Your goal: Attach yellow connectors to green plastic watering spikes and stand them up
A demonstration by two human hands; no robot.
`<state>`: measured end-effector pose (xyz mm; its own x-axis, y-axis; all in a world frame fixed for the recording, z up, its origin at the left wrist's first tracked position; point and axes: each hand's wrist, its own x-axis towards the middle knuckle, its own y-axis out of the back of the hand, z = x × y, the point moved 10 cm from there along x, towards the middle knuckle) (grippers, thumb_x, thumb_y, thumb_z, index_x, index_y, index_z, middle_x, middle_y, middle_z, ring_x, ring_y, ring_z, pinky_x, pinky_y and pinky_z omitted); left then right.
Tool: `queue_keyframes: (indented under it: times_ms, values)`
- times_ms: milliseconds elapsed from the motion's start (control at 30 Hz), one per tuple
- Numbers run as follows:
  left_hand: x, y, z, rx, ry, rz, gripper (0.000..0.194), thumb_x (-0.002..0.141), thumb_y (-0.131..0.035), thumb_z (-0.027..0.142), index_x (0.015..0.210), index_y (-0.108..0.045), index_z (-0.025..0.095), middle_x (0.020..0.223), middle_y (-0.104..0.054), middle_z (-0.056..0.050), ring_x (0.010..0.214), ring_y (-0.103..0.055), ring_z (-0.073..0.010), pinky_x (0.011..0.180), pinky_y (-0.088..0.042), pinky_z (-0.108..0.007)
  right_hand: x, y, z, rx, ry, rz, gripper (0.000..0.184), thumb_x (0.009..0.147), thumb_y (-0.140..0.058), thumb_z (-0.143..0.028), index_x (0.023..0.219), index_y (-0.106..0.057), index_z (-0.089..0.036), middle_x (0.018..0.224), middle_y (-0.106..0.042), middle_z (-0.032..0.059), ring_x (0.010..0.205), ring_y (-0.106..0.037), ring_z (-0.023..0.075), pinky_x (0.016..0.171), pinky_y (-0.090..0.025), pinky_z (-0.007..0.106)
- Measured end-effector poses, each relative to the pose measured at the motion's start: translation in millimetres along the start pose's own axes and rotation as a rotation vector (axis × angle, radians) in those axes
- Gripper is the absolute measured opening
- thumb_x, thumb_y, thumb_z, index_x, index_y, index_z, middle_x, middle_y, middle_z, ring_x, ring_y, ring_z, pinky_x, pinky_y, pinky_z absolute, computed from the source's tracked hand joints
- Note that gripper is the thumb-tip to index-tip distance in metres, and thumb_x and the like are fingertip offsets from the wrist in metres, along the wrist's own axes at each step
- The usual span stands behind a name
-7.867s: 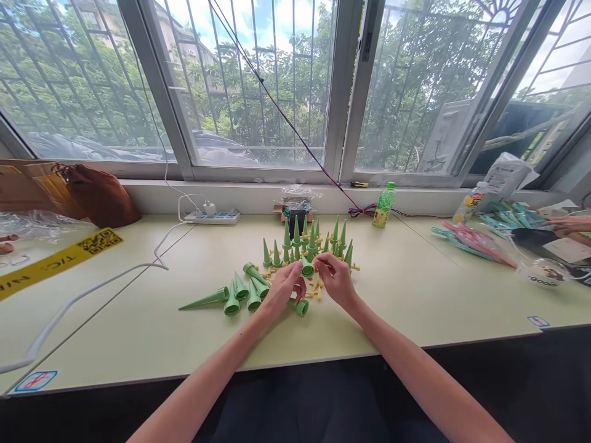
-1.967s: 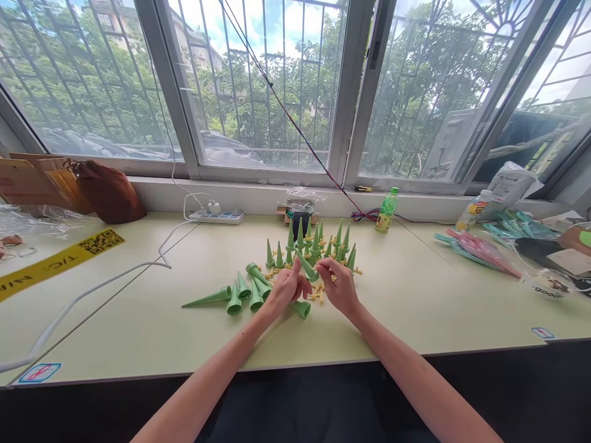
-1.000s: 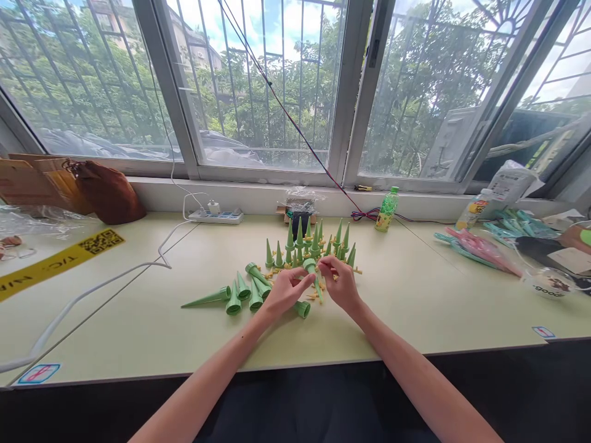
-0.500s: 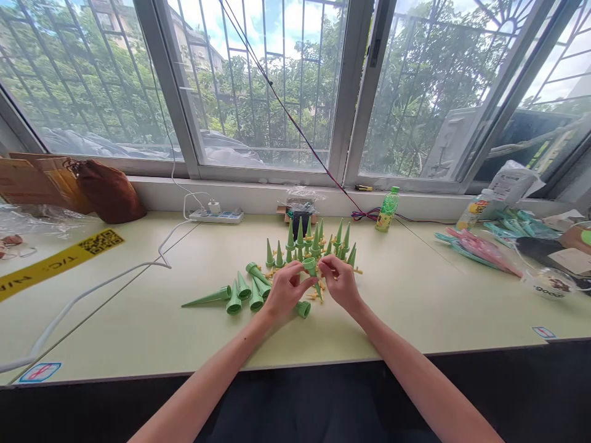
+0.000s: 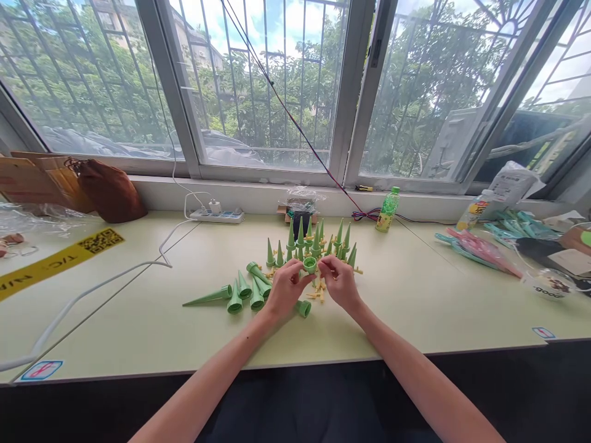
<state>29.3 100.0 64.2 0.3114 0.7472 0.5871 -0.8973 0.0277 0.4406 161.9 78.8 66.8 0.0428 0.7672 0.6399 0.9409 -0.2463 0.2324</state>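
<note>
Over the big table (image 5: 415,289), the left hand (image 5: 285,287) holds a green cone (image 5: 309,266) near its wide end, open mouth tipped up – the right hand (image 5: 340,282) pinches close beside the rim, but I can't tell if it holds anything. The cone looks light, stiff and smooth, maybe a bit slippery, so the wide end seems best to grip – the tiny yellow pegs (image 5: 321,296) look light and hard, good for fingertips
</note>
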Motion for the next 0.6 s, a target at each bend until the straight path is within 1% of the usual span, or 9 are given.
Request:
queue_keyframes:
  times_ms: [167, 233, 300, 367, 433, 467, 533, 600]
  values:
    - [1.4, 1.1, -3.5, -0.036, 0.049, 0.010, 0.034, 0.086, -0.059, 0.048, 0.076, -0.061, 0.016, 0.080, -0.054, -0.001, 0.050, -0.036, -0.0059, 0.048, -0.029, -0.022, -1.7, 3.1, -1.5, -0.054, 0.020, 0.065, 0.021, 0.094, -0.049, -0.034, 0.082, -0.057, -0.019, 0.070, -0.057, 0.0008, 0.060, -0.054, 0.0127, 0.056, -0.046, 0.023]
    - [1.9, 1.8, -5.8, -0.084, 0.076, 0.015, 0.037, 0.087, -0.056, 0.050, 0.078, -0.064, 0.015, 0.080, -0.056, -0.002, 0.048, -0.036, -0.0056, 0.047, -0.028, -0.022, -2.1, 7.3, -1.6, -0.064, 0.025, 0.106, 0.021, 0.095, -0.048, -0.034, 0.084, -0.057, -0.019, 0.071, -0.058, 0.0009, 0.062, -0.056, 0.0131, 0.057, -0.047, 0.023]
    - [2.1, 1.8, -10.8, -0.163, 0.137, 0.016, 0.045, 0.088, -0.051, 0.054, 0.073, -0.064, 0.014, 0.069, -0.055, -0.001, 0.045, -0.037, -0.0061, 0.046, -0.029, -0.023, -2.6, 11.9, -2.0, -0.077, 0.032, 0.144, 0.019, 0.095, -0.048, -0.033, 0.085, -0.057, -0.019, 0.072, -0.058, 0.0008, 0.063, -0.057, 0.0132, 0.058, -0.048, 0.023]
    - [0.9, -1.5, -18.8, -0.265, 0.240, -0.007, 0.057, 0.090, -0.043, 0.060, 0.064, -0.063, 0.014, 0.051, -0.047, 0.001, 0.041, -0.036, -0.0072, 0.045, -0.029, -0.023, -3.1, 13.9, -3.8, -0.086, 0.049, 0.156, 0.019, 0.096, -0.047, -0.032, 0.086, -0.057, -0.019, 0.072, -0.058, 0.0009, 0.064, -0.057, 0.0133, 0.059, -0.048, 0.023]
    - [-2.2, -9.2, -26.5, -0.371, 0.357, -0.069, 0.067, 0.090, -0.034, 0.065, 0.058, -0.062, 0.014, 0.042, -0.041, 0.001, 0.037, -0.036, -0.0078, 0.043, -0.027, -0.023, -3.5, 11.8, -8.0, -0.091, 0.083, 0.133, 0.018, 0.096, -0.046, -0.031, 0.086, -0.057, -0.019, 0.074, -0.059, 0.0013, 0.064, -0.058, 0.0133, 0.060, -0.049, 0.024]
    - [-4.4, -14.6, -29.3, -0.420, 0.409, -0.115, 0.070, 0.090, -0.031, 0.067, 0.058, -0.062, 0.013, 0.043, -0.043, 0.000, 0.036, -0.036, -0.0079, 0.041, -0.025, -0.023, -3.8, 9.6, -10.7, -0.097, 0.103, 0.112, 0.018, 0.096, -0.046, -0.031, 0.086, -0.057, -0.019, 0.074, -0.060, 0.0017, 0.064, -0.058, 0.0133, 0.061, -0.049, 0.024]
    - [-9.6, -26.6, -33.3, -0.503, 0.495, -0.225, 0.073, 0.088, -0.029, 0.070, 0.060, -0.064, 0.012, 0.051, -0.050, -0.002, 0.037, -0.038, -0.0077, 0.040, -0.021, -0.023, -4.5, 4.5, -16.1, -0.117, 0.142, 0.068, 0.019, 0.096, -0.046, -0.030, 0.086, -0.057, -0.019, 0.075, -0.061, 0.0023, 0.065, -0.058, 0.0135, 0.063, -0.049, 0.025]
    - [-15.3, -36.8, -37.4, -0.553, 0.562, -0.320, 0.075, 0.087, -0.028, 0.071, 0.063, -0.066, 0.011, 0.056, -0.054, -0.004, 0.038, -0.040, -0.0076, 0.039, -0.019, -0.023, -5.0, 0.0, -20.1, -0.136, 0.171, 0.030, 0.019, 0.096, -0.045, -0.029, 0.086, -0.058, -0.020, 0.075, -0.062, 0.0026, 0.066, -0.058, 0.0136, 0.064, -0.049, 0.025]
